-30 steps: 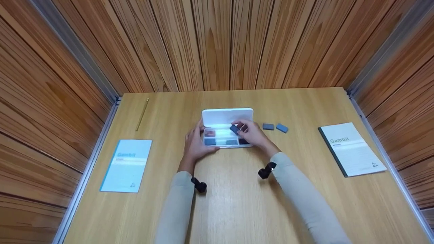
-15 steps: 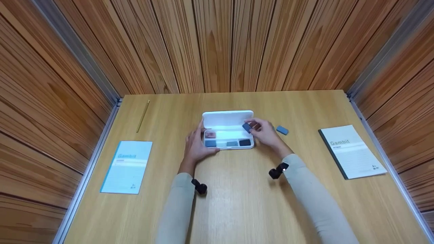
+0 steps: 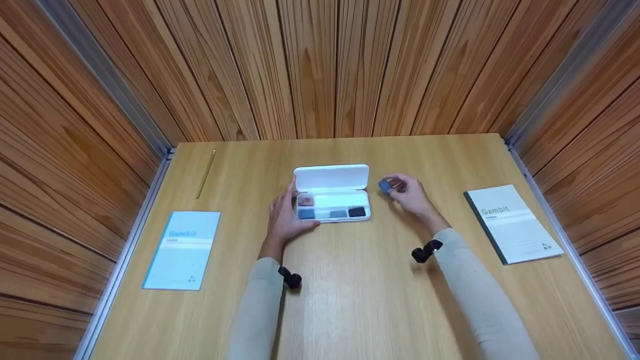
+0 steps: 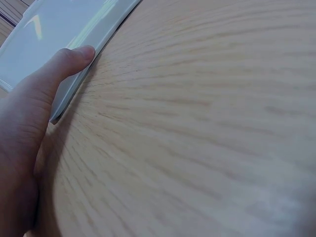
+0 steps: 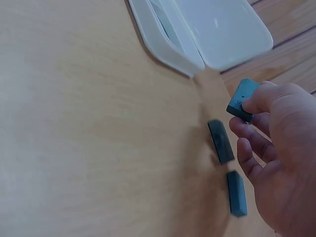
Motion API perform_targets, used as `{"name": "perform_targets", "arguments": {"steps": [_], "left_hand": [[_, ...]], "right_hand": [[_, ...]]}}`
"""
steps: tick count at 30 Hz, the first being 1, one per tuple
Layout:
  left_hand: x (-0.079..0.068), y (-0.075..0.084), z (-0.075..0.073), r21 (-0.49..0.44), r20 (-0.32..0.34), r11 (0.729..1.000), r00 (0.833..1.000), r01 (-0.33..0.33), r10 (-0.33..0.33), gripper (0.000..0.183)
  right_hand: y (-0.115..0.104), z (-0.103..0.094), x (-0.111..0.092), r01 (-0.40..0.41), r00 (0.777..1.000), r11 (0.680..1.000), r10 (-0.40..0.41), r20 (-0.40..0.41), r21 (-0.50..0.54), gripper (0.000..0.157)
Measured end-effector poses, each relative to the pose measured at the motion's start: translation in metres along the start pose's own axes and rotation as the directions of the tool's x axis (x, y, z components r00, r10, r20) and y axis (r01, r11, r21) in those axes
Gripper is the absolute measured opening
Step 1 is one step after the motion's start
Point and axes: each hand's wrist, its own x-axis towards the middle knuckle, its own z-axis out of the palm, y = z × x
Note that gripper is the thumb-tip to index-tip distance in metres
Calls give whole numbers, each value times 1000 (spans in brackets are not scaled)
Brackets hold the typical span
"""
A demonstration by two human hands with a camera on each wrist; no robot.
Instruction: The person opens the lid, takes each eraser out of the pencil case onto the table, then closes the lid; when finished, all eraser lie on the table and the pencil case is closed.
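In the head view my left hand [image 3: 286, 217] grips the left end of an open white case [image 3: 369, 206], its thumb along the near edge. The left wrist view shows that thumb on the white wall [image 4: 81, 74]. To the right of the case, my right hand [image 3: 412, 196] pinches a small blue rectangular block [image 5: 242, 100], like an eraser, between thumb and fingers. Below it in the right wrist view lie a dark block [image 5: 220, 141] and a blue block [image 5: 237, 193]; my hand hides them in the head view. Inside the case are a reddish block [image 3: 305, 201], bluish blocks [image 3: 306, 214] and a black block [image 3: 356, 212].
A blue-edged notebook [image 3: 181, 251] lies at the left, with a gold pencil [image 3: 206, 174] beyond it. A dark-spined notebook [image 3: 515, 225] lies at the right. Wooden panel walls [image 3: 320, 70] enclose the table [image 3: 345, 300] at back and sides.
My right hand has moved right with the blue block, from over the case to beside it, uncovering the black block. My left hand keeps its hold on the case.
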Motion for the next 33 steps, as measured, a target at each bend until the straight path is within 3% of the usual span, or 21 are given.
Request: {"name": "perform_targets", "arguments": {"steps": [8,15,23,33], "left_hand": [[0,0,0,6,6,1000,1000,-21,21,144],[0,-1,-1,5,9,1000,1000,-24,24,145],[-1,-2,-2,4,4,1000,1000,-26,26,145],[1,-4,-2,-3,-1,1000,1000,-25,25,144]], "right_hand": [[19,-35,-10,-2,998,1000,2,-64,3,46],[34,-59,-23,-73,991,997,71,-112,-18,46],[50,-75,-34,-116,983,993,110,-149,-29,47],[52,-79,-39,-155,984,987,150,-94,-45,49]]}}
